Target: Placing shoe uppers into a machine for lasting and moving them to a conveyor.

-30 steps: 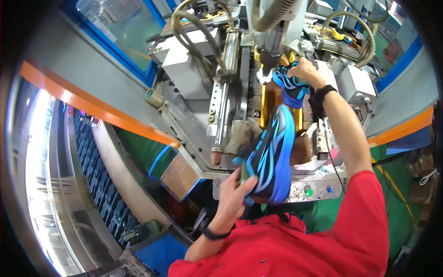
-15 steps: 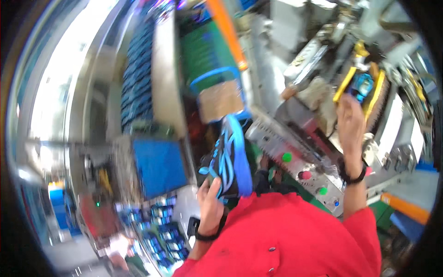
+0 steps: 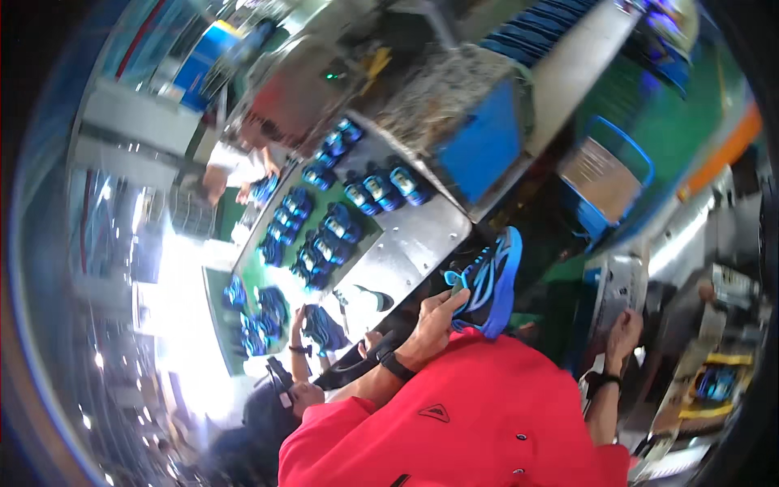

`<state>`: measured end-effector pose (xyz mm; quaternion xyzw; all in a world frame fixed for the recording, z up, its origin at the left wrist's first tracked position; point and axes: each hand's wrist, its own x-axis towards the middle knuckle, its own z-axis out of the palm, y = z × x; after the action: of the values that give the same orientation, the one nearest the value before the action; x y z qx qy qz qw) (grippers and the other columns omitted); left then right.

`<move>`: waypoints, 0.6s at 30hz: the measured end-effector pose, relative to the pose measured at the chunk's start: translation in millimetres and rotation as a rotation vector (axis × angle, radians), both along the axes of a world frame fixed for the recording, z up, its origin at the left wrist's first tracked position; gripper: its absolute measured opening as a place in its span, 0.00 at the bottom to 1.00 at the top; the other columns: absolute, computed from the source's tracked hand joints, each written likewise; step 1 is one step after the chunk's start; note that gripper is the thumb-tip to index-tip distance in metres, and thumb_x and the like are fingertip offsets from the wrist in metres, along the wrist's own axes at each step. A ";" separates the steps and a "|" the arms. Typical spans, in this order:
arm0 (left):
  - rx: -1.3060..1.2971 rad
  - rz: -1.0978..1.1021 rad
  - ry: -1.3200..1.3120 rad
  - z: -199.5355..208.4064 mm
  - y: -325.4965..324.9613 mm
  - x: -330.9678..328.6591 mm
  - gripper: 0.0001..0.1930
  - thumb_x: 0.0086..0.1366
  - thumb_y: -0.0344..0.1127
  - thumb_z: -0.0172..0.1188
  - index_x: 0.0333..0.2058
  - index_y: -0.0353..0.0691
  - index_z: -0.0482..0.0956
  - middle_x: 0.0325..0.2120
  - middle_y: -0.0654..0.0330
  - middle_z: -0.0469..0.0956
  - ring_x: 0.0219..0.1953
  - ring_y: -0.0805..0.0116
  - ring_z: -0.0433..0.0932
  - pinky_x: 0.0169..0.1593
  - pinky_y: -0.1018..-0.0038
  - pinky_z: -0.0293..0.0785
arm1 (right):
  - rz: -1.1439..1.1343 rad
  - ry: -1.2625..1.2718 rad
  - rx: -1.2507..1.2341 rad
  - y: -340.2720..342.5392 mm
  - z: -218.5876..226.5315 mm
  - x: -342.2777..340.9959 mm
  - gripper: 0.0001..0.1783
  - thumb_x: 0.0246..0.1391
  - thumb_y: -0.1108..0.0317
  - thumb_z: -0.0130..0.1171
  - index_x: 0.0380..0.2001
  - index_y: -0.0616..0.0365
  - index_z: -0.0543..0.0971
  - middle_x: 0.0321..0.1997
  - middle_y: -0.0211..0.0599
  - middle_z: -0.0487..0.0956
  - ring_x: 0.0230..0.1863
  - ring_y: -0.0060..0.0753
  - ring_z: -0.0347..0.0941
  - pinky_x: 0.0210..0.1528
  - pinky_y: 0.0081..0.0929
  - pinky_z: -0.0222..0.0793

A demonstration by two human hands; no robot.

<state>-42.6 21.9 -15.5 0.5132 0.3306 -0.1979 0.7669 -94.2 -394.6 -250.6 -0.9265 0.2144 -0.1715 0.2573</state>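
Blue-and-black fabric shoe (image 3: 493, 280), pointing toward one o'clock, could be slipping if left hand (image 3: 436, 326), grasping its collar end, is loosening; whether right hand (image 3: 623, 331) is clenching, cannot tell.

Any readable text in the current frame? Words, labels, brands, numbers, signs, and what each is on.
No text can be read.
Red shirt: a dark triangular emblem; any lettering too small to read.
Shoe in the left hand: no legible lettering.
Green lights on the machine: too blurred to read as characters.
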 end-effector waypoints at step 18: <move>1.179 0.583 -0.098 -190.0 398.0 145.7 0.19 0.51 0.43 0.65 0.28 0.29 0.76 0.20 0.46 0.78 0.25 0.51 0.79 0.33 0.59 0.72 | 0.779 -0.667 -0.307 277.4 466.1 414.4 0.11 0.56 0.76 0.57 0.43 0.59 0.77 0.38 0.33 0.78 0.39 0.25 0.72 0.42 0.24 0.68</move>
<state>103.1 419.9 -205.4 0.7451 0.4738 0.2559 0.3936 320.2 -117.2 215.6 -0.8597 -0.2660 -0.3778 0.2177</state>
